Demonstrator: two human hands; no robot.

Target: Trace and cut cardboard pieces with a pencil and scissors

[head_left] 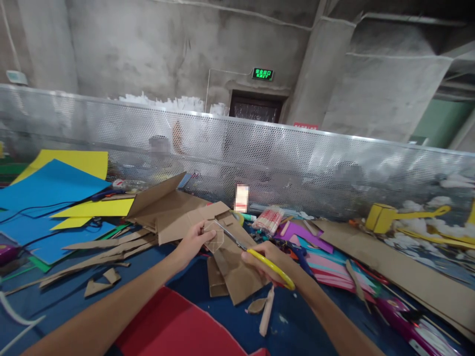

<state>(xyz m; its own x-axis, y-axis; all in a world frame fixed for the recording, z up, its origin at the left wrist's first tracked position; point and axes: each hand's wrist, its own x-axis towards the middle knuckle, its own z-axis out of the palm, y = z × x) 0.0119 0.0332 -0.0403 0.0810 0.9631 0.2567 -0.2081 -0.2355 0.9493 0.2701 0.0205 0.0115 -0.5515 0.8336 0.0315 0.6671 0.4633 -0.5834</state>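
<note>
Over the blue table (193, 278): left hand (198, 240) pinches the outlined cardboard piece (218, 242).
Right hand (275, 253): wrapped around yellow-handled scissors (256, 254).
Blades (229, 233): beside the cardboard piece's upper edge; contact cannot be told.

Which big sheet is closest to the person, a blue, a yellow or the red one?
The red sheet, at the picture's bottom edge. The blue sheets and yellow sheets lie farther away, at the left.

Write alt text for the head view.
A person's left hand holds a small cardboard piece while the right hand holds yellow-handled scissors close to it, over a blue table strewn with cardboard strips and coloured sheets, a perforated panel behind.
</note>
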